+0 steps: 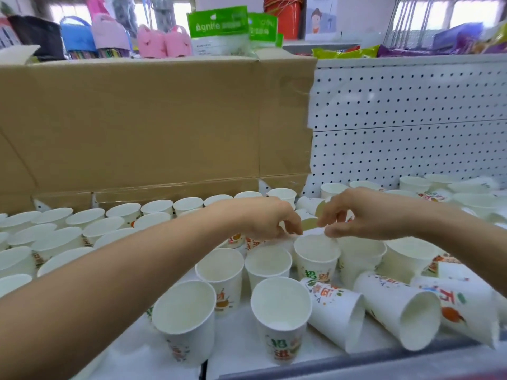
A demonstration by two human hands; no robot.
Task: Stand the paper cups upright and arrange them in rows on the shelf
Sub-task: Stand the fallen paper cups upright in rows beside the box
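Many white paper cups with orange and green print cover the white shelf (241, 335). Rows of upright cups (90, 226) fill the left and back. My left hand (271, 220) reaches in from the left, its fingers curled down on the rim of an upright cup (286, 238) that it mostly hides. My right hand (362, 215) comes from the right, its thumb at the far rim of another upright cup (315, 256). Its fingers curve beside a tipped cup (308, 212); whether they hold anything is unclear. Three cups lie on their sides at the front right (337, 311).
A tall cardboard sheet (153, 124) stands behind the left rows, and white pegboard (411, 113) backs the right side. More upright cups (414, 185) crowd the back right. Bags and packets (216, 28) sit on the level above. The shelf's front edge (356, 366) runs below.
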